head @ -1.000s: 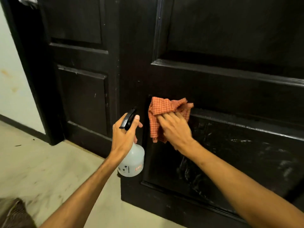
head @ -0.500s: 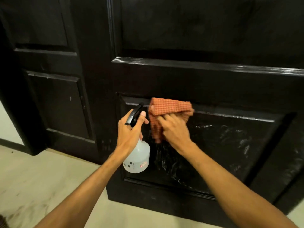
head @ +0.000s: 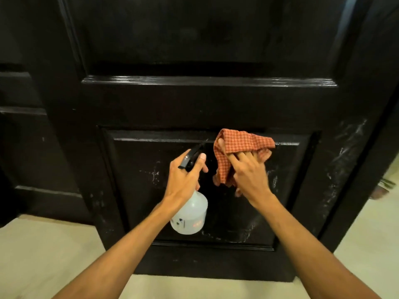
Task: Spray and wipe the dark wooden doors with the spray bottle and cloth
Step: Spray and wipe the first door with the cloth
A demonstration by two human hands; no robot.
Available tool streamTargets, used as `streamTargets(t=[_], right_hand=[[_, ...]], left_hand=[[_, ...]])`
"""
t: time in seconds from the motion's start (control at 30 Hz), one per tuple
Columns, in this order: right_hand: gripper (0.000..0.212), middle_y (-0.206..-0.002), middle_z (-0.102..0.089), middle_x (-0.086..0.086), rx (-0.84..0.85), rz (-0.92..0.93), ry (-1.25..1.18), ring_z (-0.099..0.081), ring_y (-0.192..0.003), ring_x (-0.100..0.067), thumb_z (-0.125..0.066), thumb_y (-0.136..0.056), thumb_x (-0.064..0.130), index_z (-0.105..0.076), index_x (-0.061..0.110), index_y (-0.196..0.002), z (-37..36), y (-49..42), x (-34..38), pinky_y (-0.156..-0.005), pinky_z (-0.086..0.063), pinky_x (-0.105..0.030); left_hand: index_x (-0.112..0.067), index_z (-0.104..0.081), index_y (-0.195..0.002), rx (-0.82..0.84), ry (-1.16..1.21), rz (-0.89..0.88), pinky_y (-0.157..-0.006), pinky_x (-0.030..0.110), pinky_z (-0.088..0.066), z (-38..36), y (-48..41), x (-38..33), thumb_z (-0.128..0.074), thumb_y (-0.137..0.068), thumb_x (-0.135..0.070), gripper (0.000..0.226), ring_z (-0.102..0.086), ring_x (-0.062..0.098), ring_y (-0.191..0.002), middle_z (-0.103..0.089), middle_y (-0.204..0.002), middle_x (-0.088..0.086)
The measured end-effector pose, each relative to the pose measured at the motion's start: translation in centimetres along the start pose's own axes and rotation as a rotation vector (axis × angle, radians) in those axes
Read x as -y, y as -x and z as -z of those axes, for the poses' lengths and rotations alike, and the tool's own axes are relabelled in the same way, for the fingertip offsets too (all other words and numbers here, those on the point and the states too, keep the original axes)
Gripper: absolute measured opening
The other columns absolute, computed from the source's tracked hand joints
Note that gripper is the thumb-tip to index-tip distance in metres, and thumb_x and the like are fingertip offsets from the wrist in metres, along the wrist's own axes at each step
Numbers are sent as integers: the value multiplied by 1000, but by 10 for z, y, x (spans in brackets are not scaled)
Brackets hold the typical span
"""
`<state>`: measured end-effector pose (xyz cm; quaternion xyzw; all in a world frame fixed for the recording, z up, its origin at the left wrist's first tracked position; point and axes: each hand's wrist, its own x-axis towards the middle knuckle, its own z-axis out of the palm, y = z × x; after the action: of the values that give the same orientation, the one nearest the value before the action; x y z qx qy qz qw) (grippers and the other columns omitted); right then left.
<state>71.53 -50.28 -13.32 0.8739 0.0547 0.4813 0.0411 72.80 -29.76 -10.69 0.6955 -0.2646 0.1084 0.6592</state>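
Observation:
A dark wooden door [head: 194,104] fills the view, its lower recessed panel [head: 138,190] streaked with wet marks. My left hand [head: 183,180] grips the neck of a translucent white spray bottle [head: 190,216] with a black trigger head, held just in front of the panel. My right hand [head: 248,175] holds an orange checked cloth [head: 239,141] and presses it against the top edge of the lower panel, fingers tucked into the fabric.
A second dark door [head: 26,137] stands to the left. Pale floor [head: 43,255] runs below both doors. At the right edge, past the door, a person's foot [head: 382,188] shows on the floor. Wet streaks mark the door's right stile [head: 343,158].
The view has swung to the right, centring the door's lower panel. My right hand has slid the cloth to the right along the panel's top edge. The bottle stays held beside it.

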Motion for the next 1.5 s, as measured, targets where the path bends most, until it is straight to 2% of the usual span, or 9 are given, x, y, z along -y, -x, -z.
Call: streamTargets(t=[0.07, 0.23, 0.37, 0.53, 0.67, 0.8, 1.03, 1.3, 1.5], right_hand=[[72, -102, -65, -14, -34, -133, -2, -61, -93, -38, -47, -76, 4, -56, 13, -147, 11, 22, -39, -75, -48, -46], [85, -166, -31, -11, -167, -422, -102, -43, -139, -39, -53, -84, -18, -33, 15, -160, 26, 47, -82, -116, -37, -50], [79, -168, -26, -10, -204, -436, -155, -43, -136, -41, -38, -86, -9, -33, 16, -160, 7, 27, -39, -114, -36, -53], [70, -130, -62, -17, -242, -210, -55, -58, -111, -39, -44, -86, -9, -50, 15, -152, -17, 14, -11, -96, -42, -51], [71, -162, -36, -11, -355, -450, -110, -49, -133, -40, -47, -85, -11, -47, 10, -153, -28, -3, 32, -116, -32, -49], [59, -122, -69, -14, -264, -40, -135, -56, -106, -32, -53, -91, -1, -54, 12, -148, -44, -44, 116, -99, -43, -46], [44, -82, -66, -6, -78, 246, -3, -63, -67, -29, -45, -88, 6, -75, 14, -120, -44, -67, 132, -64, -41, -38], [45, -114, -73, -5, 104, 528, 34, -70, -107, -31, -45, -88, 15, -71, 18, -124, -60, -132, 232, -83, -54, -39], [64, -134, -64, -11, 133, 499, 240, -62, -118, -35, -44, -92, 12, -46, 25, -155, -34, -90, 135, -91, -52, -42]], left_hand=[[-11, -67, -100, 54, 27, 13, -44, 31, -47, -24, 0, -3, -60, -106, -25, 17, -52, 19, -45, -70, -82, 17], [-10, -66, -100, 117, 15, 0, -47, 30, -51, -67, -1, -7, -60, -105, -28, 21, -54, 13, -46, -74, -88, 9], [-8, -67, -96, 48, 31, -10, -44, 25, -48, -61, 1, -5, -60, -105, -24, 20, -54, 16, -45, -72, -84, 13], [-9, -66, -102, -38, -51, -50, -45, 26, -48, -6, -1, -2, -59, -105, -26, 18, -54, 20, -42, -74, -91, 7], [-13, -67, -96, -118, -95, -46, -46, 35, -50, 47, -3, 7, -60, -105, -30, 20, -54, 28, -43, -72, -86, 13], [-13, -68, -97, -211, -119, -44, -45, 35, -49, 94, -3, 13, -60, -105, -31, 20, -55, 27, -42, -73, -85, 8], [-9, -68, -97, -355, -174, -28, -51, 36, -52, 170, 9, 21, -58, -106, -31, 25, -54, 20, -42, -75, -93, 0], [-4, -66, -100, -446, -167, -27, -49, 24, -49, 201, 15, 22, -57, -106, -27, 25, -54, 17, -42, -73, -84, 3], [-12, -66, -98, -367, -150, -47, -49, 34, -51, 189, 16, 21, -58, -106, -29, 20, -56, 22, -45, -75, -93, 4]])
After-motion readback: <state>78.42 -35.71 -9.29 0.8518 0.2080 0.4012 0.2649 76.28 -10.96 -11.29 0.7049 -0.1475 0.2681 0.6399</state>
